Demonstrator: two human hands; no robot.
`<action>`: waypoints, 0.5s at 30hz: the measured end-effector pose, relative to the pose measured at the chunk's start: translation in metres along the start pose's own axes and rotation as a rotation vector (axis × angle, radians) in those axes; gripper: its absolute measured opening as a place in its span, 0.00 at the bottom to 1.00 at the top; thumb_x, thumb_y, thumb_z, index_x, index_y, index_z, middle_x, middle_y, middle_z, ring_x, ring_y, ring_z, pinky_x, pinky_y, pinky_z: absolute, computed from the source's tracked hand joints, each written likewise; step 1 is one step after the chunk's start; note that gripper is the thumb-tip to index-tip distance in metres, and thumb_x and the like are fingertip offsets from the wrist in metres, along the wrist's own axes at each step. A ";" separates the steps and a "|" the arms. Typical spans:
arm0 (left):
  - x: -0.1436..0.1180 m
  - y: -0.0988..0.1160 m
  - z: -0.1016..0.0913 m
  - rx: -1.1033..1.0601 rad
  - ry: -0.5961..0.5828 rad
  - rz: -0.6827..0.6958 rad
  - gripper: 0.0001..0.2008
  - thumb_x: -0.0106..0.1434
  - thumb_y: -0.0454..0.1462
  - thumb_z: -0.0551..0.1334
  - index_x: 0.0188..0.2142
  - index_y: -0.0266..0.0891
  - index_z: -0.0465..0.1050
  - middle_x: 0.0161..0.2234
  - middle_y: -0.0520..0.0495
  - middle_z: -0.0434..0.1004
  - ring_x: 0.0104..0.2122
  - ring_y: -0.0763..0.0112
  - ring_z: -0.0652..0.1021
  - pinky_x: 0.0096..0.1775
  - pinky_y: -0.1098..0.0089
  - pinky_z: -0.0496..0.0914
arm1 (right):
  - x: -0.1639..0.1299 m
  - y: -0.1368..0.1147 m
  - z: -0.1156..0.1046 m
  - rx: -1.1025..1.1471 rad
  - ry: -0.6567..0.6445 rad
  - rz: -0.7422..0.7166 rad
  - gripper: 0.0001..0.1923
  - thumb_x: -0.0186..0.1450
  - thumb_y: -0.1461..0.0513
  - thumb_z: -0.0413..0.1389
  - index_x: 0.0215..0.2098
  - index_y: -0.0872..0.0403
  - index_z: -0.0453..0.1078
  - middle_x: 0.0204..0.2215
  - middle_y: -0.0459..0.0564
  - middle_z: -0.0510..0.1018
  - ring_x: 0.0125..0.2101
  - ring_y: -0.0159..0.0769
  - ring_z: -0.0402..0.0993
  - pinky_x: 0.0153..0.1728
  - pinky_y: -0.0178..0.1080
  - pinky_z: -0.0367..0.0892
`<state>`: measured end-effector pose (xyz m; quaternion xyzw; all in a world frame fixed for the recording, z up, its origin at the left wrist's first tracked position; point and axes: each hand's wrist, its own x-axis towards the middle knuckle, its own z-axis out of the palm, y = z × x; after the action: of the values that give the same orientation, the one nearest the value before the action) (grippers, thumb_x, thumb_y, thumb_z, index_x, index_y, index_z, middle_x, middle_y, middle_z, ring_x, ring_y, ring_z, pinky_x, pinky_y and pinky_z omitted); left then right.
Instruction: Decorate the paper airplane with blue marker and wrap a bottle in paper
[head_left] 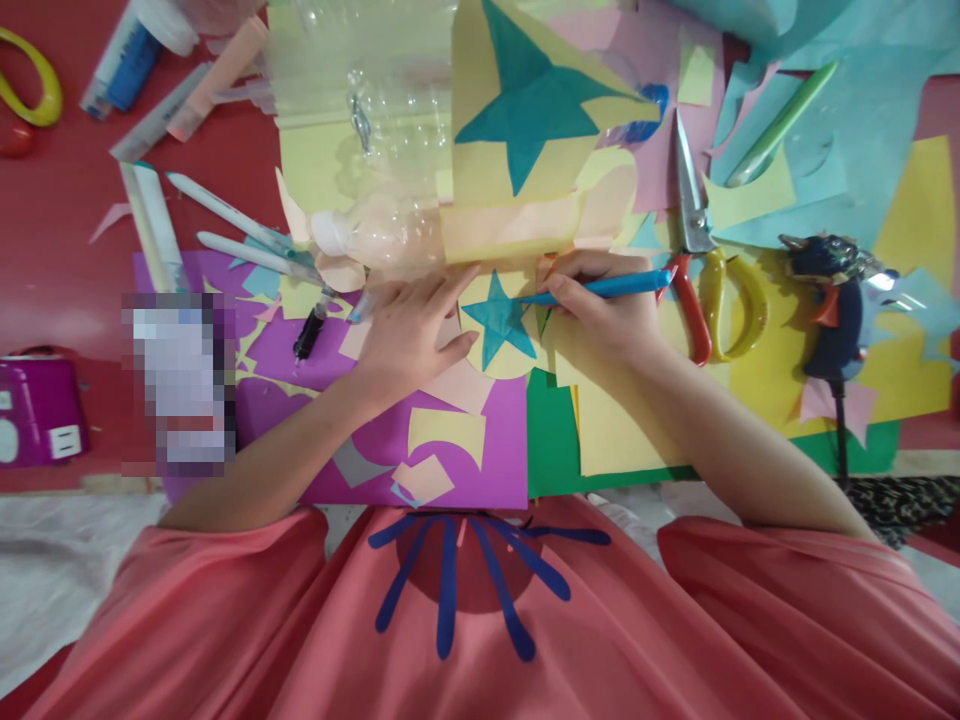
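Observation:
My right hand (pixel 611 300) is closed around a blue marker (pixel 628 284), its tip at the right arm of a small blue-green star (pixel 496 325). The star is on a pale yellow piece of paper with a rounded lower edge. Flat to its left rests my left hand (pixel 409 330), fingers stretched out, thumb and fingertips at the paper's edge. Beyond the hands, a larger yellow sheet bears a big teal star (pixel 534 108). A clear plastic bottle (pixel 375 232) lies on its side between that sheet and my left hand.
Scissors with red and yellow handles (pixel 739 305) and a dark glue gun (pixel 836 320) lie to the right. A green-handled cutter (pixel 784 122) is farther back. White pens (pixel 225 208), a black pen (pixel 309 332) and paper scraps (pixel 446 435) surround my left arm.

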<state>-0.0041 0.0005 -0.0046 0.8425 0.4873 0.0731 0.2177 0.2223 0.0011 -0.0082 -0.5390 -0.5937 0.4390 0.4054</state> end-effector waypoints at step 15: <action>0.000 -0.001 0.000 -0.004 0.005 0.006 0.29 0.65 0.39 0.58 0.65 0.44 0.58 0.41 0.45 0.77 0.45 0.58 0.76 0.50 0.60 0.65 | 0.001 -0.001 -0.002 -0.044 -0.033 -0.015 0.11 0.57 0.69 0.54 0.19 0.51 0.69 0.20 0.43 0.74 0.23 0.31 0.70 0.27 0.38 0.67</action>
<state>-0.0047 0.0005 -0.0050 0.8433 0.4852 0.0769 0.2180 0.2233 0.0020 -0.0067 -0.5360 -0.6138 0.4315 0.3870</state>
